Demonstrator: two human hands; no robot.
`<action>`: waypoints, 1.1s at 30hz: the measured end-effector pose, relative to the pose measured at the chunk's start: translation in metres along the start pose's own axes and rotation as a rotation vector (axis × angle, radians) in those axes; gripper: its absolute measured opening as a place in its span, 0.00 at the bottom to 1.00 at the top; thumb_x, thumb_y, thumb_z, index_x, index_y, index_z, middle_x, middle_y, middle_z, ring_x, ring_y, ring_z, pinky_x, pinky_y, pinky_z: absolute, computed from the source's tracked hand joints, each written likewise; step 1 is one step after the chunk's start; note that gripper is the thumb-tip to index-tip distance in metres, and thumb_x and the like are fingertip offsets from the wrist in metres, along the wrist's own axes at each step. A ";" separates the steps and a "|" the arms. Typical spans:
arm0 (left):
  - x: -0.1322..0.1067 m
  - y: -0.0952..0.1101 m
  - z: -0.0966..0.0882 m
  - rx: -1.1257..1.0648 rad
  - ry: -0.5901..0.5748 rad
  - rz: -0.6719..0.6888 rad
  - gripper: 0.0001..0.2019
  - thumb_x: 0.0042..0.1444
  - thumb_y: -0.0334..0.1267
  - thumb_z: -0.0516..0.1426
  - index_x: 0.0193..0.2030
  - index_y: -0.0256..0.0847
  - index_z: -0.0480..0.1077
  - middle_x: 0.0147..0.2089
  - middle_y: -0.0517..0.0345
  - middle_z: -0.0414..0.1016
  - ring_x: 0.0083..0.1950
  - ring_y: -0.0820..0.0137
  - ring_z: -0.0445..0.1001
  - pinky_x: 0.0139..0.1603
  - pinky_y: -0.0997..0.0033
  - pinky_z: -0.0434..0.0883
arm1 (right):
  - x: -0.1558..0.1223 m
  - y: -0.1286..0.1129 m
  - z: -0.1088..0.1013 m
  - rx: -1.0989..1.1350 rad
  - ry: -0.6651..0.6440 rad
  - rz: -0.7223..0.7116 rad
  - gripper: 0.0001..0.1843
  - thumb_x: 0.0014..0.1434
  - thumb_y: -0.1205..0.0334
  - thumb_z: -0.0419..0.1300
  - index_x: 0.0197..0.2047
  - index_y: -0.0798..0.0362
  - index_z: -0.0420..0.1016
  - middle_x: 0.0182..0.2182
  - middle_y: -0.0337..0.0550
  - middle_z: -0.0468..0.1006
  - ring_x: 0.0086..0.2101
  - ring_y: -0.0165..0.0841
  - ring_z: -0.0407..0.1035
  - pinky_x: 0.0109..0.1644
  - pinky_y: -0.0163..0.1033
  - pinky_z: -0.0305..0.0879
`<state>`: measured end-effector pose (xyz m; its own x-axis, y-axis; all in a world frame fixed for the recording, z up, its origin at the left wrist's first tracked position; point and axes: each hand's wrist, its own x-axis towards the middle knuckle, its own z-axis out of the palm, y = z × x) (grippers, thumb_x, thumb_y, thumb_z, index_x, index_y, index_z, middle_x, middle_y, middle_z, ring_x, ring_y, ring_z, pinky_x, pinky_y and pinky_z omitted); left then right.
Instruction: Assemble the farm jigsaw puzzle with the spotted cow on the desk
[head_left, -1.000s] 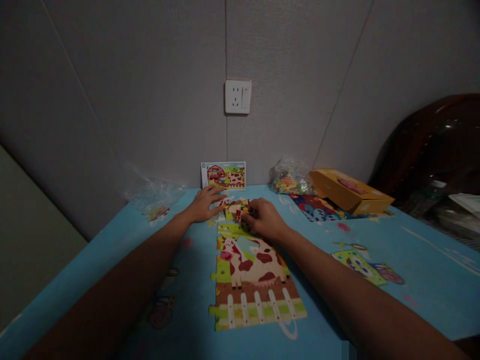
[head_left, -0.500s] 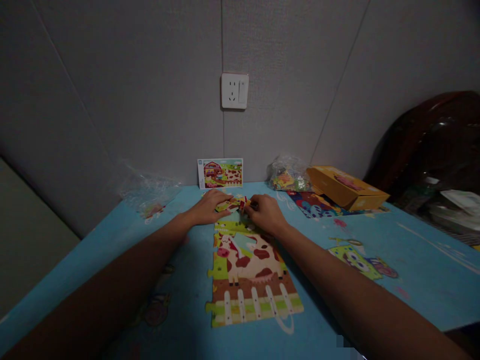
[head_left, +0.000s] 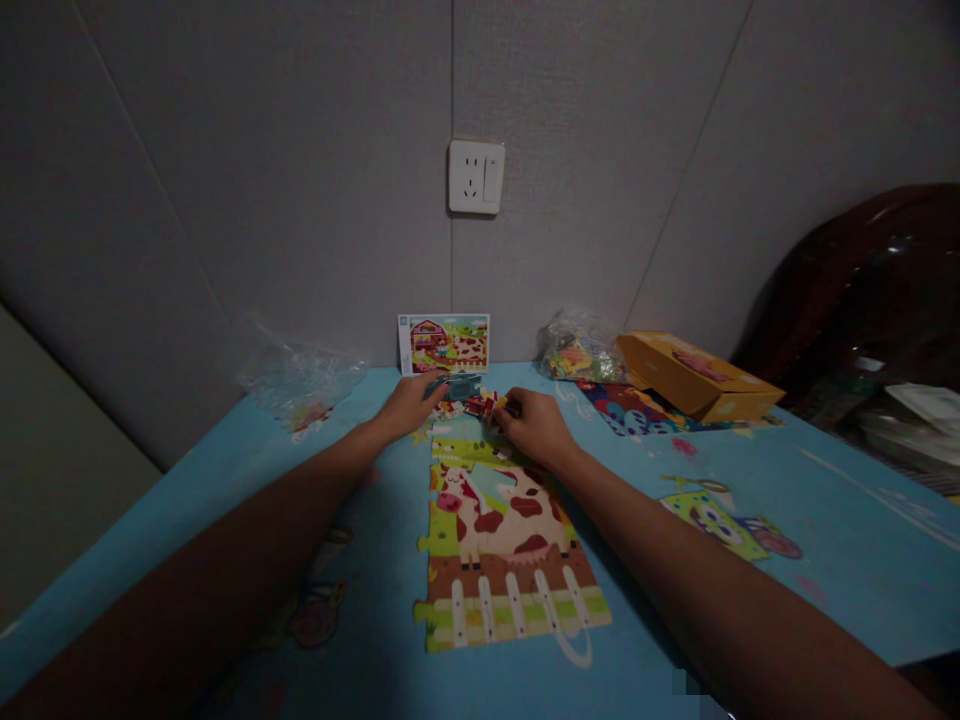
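The joined part of a cow puzzle (head_left: 510,520) lies flat on the blue table, with a gap in the cow's back showing the blue below. Just beyond its far edge, my left hand (head_left: 409,405) grips a puzzle piece (head_left: 463,386) whose dark greyish back faces me. My right hand (head_left: 536,428) pinches a red and yellow puzzle piece (head_left: 491,406) between thumb and fingers. Between the hands lie loose puzzle pieces (head_left: 450,409), partly covered, so their outlines are hard to tell.
A farm picture card (head_left: 444,344) leans on the wall at the back. To its right are a clear bag of pieces (head_left: 581,350), a yellow box (head_left: 701,378) and a colourful sheet (head_left: 611,410). A crumpled plastic bag (head_left: 304,375) lies at the back left.
My left hand has lifted a piece and tipped it, so its dark back shows instead of the yellow-green print. My right hand keeps its pinch in nearly the same place.
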<state>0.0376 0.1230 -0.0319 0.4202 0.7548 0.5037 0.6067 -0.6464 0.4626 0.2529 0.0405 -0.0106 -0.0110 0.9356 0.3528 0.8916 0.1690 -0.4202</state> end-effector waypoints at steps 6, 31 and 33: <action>0.002 0.004 -0.002 -0.016 0.106 0.001 0.17 0.62 0.41 0.53 0.52 0.34 0.73 0.50 0.48 0.79 0.50 0.60 0.77 0.53 0.63 0.70 | -0.003 -0.004 -0.009 0.187 0.061 -0.109 0.11 0.57 0.59 0.56 0.30 0.56 0.76 0.25 0.42 0.76 0.25 0.30 0.65 0.30 0.35 0.51; -0.001 0.019 0.016 -0.160 0.077 0.498 0.20 0.51 0.42 0.67 0.52 0.48 0.77 0.53 0.47 0.76 0.54 0.58 0.75 0.54 0.58 0.72 | 0.002 0.000 0.014 1.159 0.040 0.244 0.21 0.44 0.45 0.68 0.28 0.53 0.68 0.17 0.34 0.69 0.14 0.23 0.56 0.15 0.30 0.51; -0.002 0.020 0.020 -0.221 0.072 0.379 0.14 0.54 0.42 0.65 0.49 0.48 0.79 0.39 0.51 0.81 0.41 0.64 0.78 0.47 0.63 0.74 | 0.003 0.001 0.014 1.141 0.055 0.240 0.20 0.42 0.47 0.69 0.27 0.53 0.68 0.16 0.32 0.67 0.14 0.23 0.55 0.15 0.30 0.51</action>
<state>0.0625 0.1105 -0.0380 0.5323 0.4556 0.7135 0.2568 -0.8900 0.3767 0.2471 0.0474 -0.0213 0.1468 0.9714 0.1864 -0.0562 0.1964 -0.9789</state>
